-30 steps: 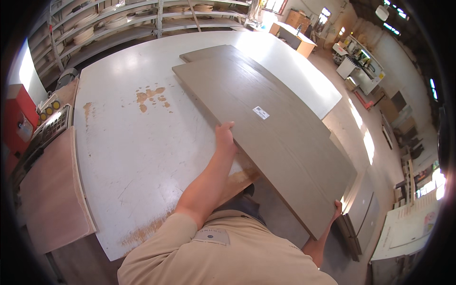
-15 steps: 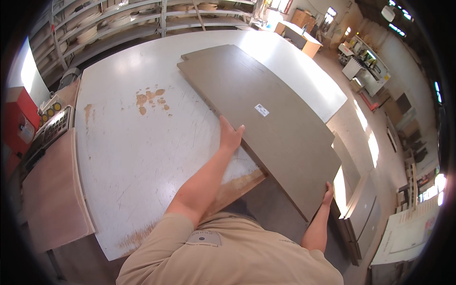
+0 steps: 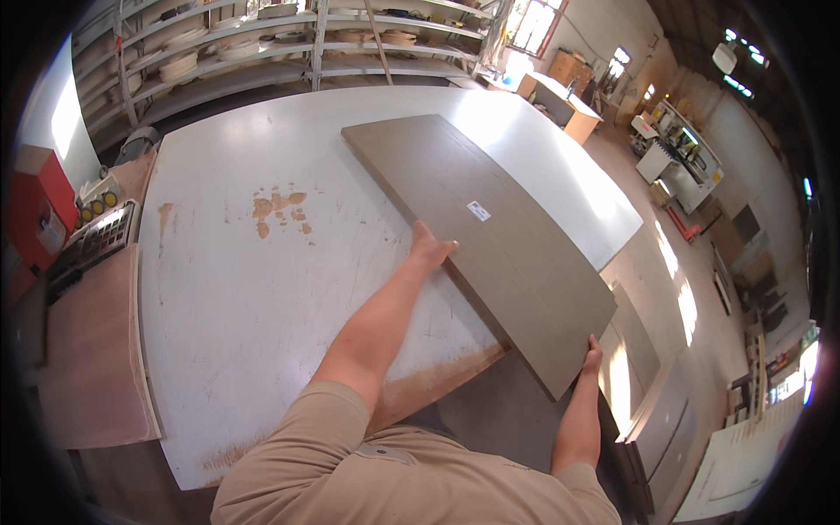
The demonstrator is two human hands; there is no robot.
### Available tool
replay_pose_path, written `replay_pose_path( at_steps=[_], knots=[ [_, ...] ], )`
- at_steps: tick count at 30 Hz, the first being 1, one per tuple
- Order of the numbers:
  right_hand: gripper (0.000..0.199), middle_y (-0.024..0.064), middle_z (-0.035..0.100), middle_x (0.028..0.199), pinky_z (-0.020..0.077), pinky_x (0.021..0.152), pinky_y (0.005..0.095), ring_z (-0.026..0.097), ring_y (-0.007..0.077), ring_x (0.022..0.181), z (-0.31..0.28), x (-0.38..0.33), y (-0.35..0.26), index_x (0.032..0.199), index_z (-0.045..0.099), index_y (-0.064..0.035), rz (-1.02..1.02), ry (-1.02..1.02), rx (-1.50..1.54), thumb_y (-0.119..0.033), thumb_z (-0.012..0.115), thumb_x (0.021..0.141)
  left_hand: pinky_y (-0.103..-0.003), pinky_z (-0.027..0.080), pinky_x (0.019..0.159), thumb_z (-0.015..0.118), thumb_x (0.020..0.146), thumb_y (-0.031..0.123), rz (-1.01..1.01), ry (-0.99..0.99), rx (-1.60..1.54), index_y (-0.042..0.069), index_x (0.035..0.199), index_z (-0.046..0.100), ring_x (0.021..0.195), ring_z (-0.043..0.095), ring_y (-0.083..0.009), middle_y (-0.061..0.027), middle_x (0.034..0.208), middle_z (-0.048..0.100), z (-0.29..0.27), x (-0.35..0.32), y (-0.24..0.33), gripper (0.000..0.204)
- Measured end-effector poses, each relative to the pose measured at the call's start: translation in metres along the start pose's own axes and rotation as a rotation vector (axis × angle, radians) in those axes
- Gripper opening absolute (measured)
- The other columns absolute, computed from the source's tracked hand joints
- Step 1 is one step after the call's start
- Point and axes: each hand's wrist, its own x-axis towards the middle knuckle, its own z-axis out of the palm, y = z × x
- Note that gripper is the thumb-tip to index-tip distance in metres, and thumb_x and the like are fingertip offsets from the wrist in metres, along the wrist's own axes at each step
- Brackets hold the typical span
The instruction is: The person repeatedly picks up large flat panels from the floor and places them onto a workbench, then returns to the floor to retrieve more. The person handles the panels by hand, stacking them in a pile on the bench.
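Observation:
A long grey-brown wood panel (image 3: 516, 236) with a small white label (image 3: 479, 211) lies slantwise on the white worktable (image 3: 227, 306). Its near right end juts past the table edge. Whether its thick side is one panel or a stack, I cannot tell. My left hand (image 3: 430, 248) grips the long left side, thumb on top and fingers against the edge. At the near right corner, my right hand (image 3: 592, 357) holds the short end with its thumb up; the fingers underneath are hidden.
More panels (image 3: 661, 446) are stacked low at my right. A reddish-brown board (image 3: 96, 350) and a red machine housing (image 3: 44, 210) with a keypad (image 3: 105, 236) stand left of the table. Metal shelves (image 3: 319, 44) line the far side; a machine (image 3: 678, 157) stands far right.
The stepped outline at the panel's far left and right ends has become even, as if stacked pieces were lined up. Both hands keep their grip. The view has tilted slightly upward.

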Motion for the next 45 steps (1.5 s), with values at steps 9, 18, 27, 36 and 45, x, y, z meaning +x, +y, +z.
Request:
replay_pose_path(
  at_steps=[9,18,27,36,45],
  knots=[
    [0.051,0.0141,0.055,0.129,0.0425,0.098,0.0378,0.054,0.0294,0.113,0.0,0.004,0.005,0.133,0.045,0.0027,0.018,-0.089,0.053,-0.034,0.041,0.099,-0.038,0.029,0.111,0.071,0.076,0.033,-0.069,-0.003,0.35,-0.014,0.141,0.008,0.136,0.029,-0.0394,-0.0289,0.148,0.022,0.016,0.015,-0.001,0.102],
    [0.056,0.0141,0.053,0.13,0.0404,0.1,0.0389,0.052,0.0289,0.115,0.016,0.012,-0.009,0.133,0.047,-0.0004,0.094,-0.06,-0.035,-0.043,0.04,0.098,-0.045,0.01,0.118,0.054,0.086,0.039,-0.004,0.058,0.359,-0.014,0.144,0.004,0.142,0.016,-0.0392,-0.0296,0.152,0.013,0.04,0.018,-0.01,0.092],
    [0.059,0.0168,0.047,0.136,0.035,0.106,0.0433,0.044,0.0331,0.124,0.088,-0.005,-0.026,0.135,0.044,0.0016,-0.179,-0.082,-0.647,-0.042,0.04,0.095,-0.042,0.03,0.111,0.053,0.093,0.042,-0.056,-0.154,-0.116,-0.006,0.145,0.021,0.136,0.034,-0.0366,-0.0274,0.148,0.028,-0.072,-0.012,-0.035,0.078],
    [0.054,0.0213,0.041,0.14,0.0346,0.107,0.047,0.038,0.0376,0.13,0.262,-0.007,-0.008,0.136,0.043,-0.0003,-1.133,-0.021,-1.326,-0.034,0.048,0.094,-0.038,0.051,0.083,0.052,0.096,0.032,0.114,1.153,-0.646,0.007,0.118,0.052,0.101,0.063,-0.0235,-0.0111,0.105,0.064,-0.499,-0.261,-0.08,0.033],
    [0.045,0.0214,0.043,0.14,0.0373,0.107,0.0477,0.033,0.0371,0.136,0.471,-0.122,0.113,0.135,0.046,-0.0025,-1.375,-1.045,-1.438,-0.022,0.046,0.095,-0.044,0.047,0.093,0.049,0.095,0.046,0.121,1.273,-0.924,0.0,0.123,0.05,0.114,0.055,-0.0259,-0.0167,0.121,0.058,-0.477,-0.29,-0.079,0.054]
  ],
)
